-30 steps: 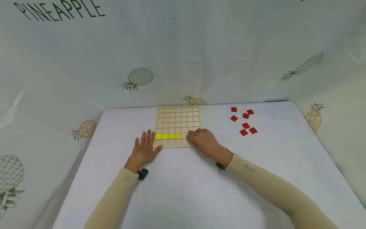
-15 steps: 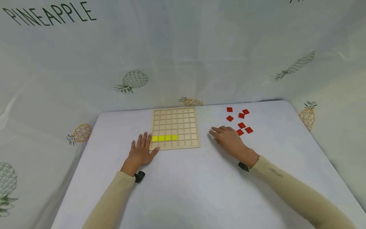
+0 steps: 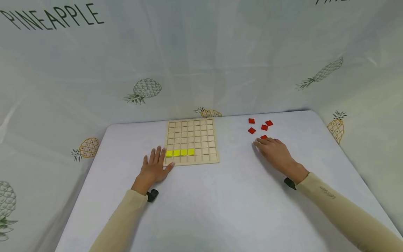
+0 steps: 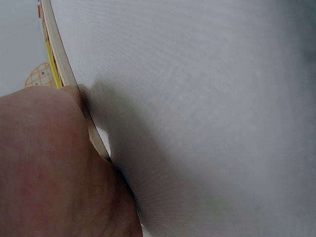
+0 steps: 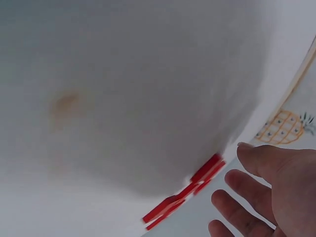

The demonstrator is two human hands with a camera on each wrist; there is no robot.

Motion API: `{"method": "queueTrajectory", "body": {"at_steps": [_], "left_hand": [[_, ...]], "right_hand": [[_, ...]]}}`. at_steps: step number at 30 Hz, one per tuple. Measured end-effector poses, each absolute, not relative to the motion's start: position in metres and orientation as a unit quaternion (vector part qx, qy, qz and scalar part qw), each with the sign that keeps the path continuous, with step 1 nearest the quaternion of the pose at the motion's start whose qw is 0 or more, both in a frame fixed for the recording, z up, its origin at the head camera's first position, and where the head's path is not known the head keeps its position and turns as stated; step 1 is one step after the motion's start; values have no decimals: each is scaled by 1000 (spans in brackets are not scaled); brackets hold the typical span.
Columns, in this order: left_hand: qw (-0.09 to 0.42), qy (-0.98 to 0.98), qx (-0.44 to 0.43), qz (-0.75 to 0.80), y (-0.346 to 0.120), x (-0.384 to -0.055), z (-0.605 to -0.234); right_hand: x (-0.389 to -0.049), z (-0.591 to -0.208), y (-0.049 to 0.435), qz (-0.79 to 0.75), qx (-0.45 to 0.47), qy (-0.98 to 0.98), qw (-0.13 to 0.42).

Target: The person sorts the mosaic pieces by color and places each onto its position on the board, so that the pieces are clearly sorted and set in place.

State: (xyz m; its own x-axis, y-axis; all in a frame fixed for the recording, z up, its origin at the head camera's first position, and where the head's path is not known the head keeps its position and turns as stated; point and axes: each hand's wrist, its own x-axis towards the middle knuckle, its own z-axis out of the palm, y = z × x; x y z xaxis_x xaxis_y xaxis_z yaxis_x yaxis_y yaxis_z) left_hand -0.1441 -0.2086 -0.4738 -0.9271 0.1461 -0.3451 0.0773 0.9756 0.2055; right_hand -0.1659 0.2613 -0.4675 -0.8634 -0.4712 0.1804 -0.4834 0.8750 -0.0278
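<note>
A pale wooden grid board (image 3: 206,133) lies at the middle of the table, with several yellow square tiles (image 3: 176,153) side by side in its second row from the front. My left hand (image 3: 153,168) rests flat with spread fingers at the board's front left corner, the thumb touching its edge. Over the red square tiles (image 3: 252,130) at the right, my right hand (image 3: 277,154) hides some of them. In the right wrist view its fingers (image 5: 249,190) are relaxed and apart with nothing between them, and red tiles (image 5: 207,168) lie just beyond the fingertips.
The table (image 3: 201,210) has a white cover. Behind it hangs a pale curtain (image 3: 201,70) printed with pineapples. Each wrist wears a small black camera, such as the left camera (image 3: 152,195).
My right hand has left the board and moved right to the red tiles. The left hand stays at the board's corner. The head view has shifted slightly.
</note>
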Motion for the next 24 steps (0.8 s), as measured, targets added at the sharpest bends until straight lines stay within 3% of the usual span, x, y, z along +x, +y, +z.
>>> {"method": "queueTrajectory", "body": {"at_steps": [24], "left_hand": [[179, 978, 60, 89, -208, -143, -473]], "right_hand": [[-168, -473, 270, 7, 243, -966, 83]]}}
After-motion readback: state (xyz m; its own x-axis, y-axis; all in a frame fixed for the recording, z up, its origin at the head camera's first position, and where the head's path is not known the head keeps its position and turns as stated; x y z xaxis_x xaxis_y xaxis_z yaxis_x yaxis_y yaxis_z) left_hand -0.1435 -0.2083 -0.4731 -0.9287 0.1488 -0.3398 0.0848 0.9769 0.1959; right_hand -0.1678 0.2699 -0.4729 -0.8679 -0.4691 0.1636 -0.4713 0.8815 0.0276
